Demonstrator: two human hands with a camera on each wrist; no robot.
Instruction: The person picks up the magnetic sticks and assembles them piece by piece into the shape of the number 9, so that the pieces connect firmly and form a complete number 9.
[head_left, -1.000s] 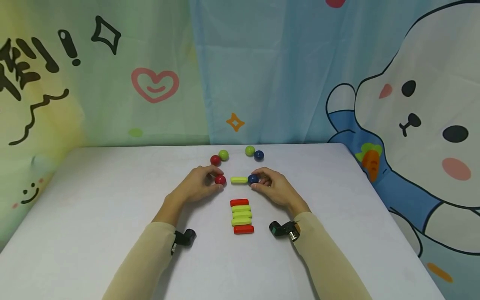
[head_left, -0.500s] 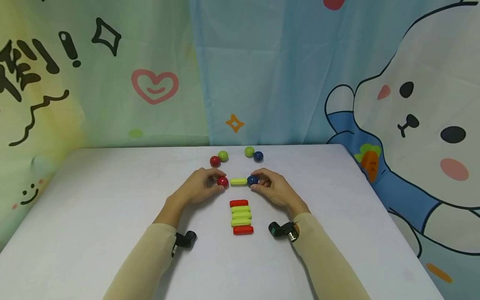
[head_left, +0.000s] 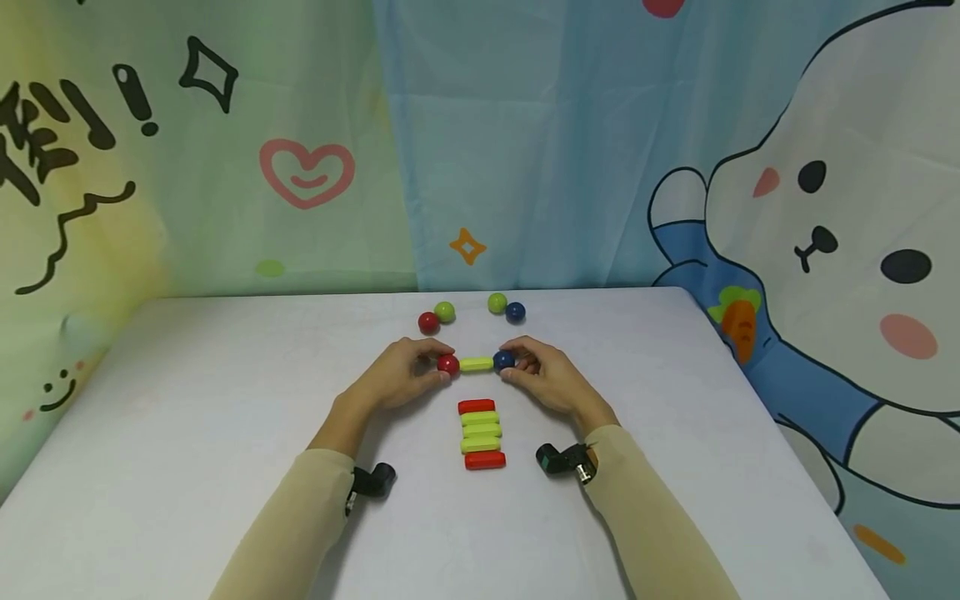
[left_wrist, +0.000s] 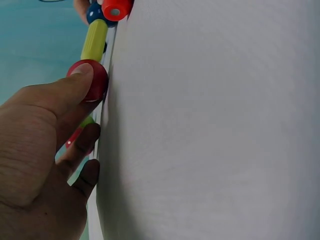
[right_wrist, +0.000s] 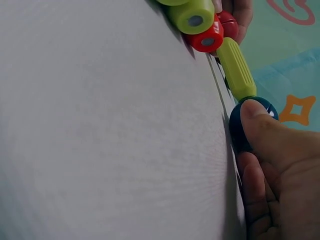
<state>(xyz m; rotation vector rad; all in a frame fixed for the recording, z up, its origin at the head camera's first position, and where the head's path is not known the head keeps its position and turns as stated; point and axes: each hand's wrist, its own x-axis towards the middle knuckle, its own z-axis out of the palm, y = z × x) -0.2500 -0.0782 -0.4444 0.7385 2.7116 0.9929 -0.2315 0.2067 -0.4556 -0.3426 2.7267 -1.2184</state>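
Note:
My left hand pinches a red ball between thumb and fingers. A yellow-green rod lies level between that ball and a dark blue ball, its ends meeting both. My right hand pinches the blue ball from the right side. In the left wrist view the thumb presses on the red ball, and the ribbed rod runs from it toward the blue one. The right wrist view has the thumb over the blue ball, with the rod touching it.
Nearer the body lies a row of rods: a red rod, several yellow-green rods and another red rod. Toward the back edge sit a red ball, a green ball, another green ball and a blue ball.
My left hand has moved right with the red ball, closing the gap to the rod's left end. The right hand stays at the blue ball.

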